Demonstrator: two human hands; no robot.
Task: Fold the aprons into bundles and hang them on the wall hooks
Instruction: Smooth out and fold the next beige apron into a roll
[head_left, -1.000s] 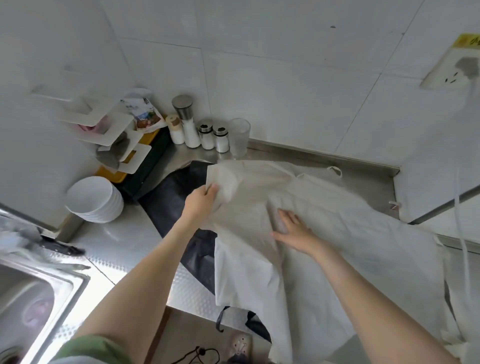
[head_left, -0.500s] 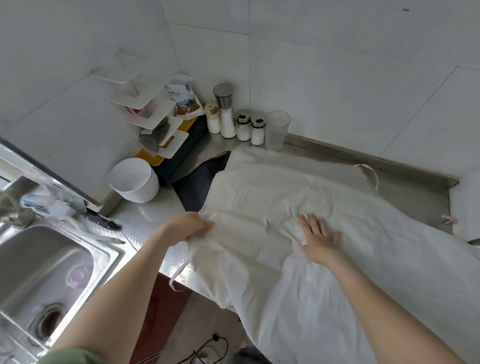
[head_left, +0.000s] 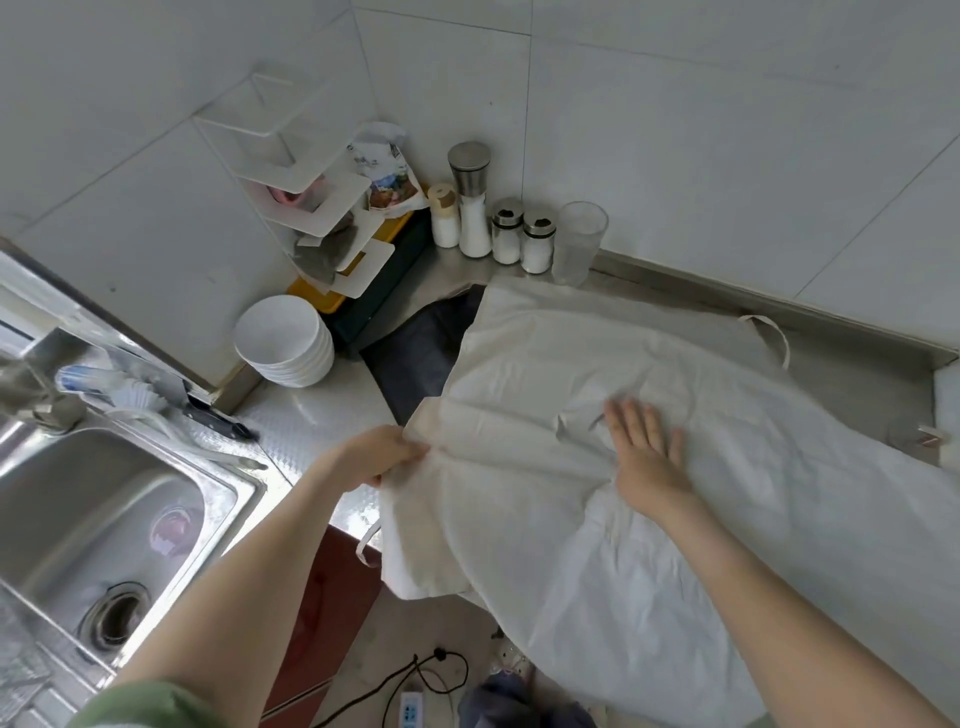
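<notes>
A cream apron (head_left: 597, 364) lies spread over the steel counter (head_left: 311, 421), its lower part hanging past the front edge. My left hand (head_left: 376, 454) pinches the apron's left edge near the counter front. My right hand (head_left: 644, 452) rests flat on the cloth with fingers straight, beside a small crease. A dark apron (head_left: 415, 358) lies underneath, showing only at the back left. One cream strap loop (head_left: 769, 332) lies at the back right, another strap (head_left: 366, 545) dangles below the counter edge. No wall hooks show.
A stack of white bowls (head_left: 283, 345) stands left of the aprons. Several shakers (head_left: 493, 228) and a clear cup (head_left: 579, 241) line the back corner next to a white rack (head_left: 317, 208). A sink (head_left: 98, 519) lies at left, a knife (head_left: 215, 421) by it. A power strip (head_left: 410, 709) lies on the floor.
My left hand has drawn the apron's left edge from the back toward the counter front, folding the cloth over. My right hand stayed flat on the cloth. The view swung left.
</notes>
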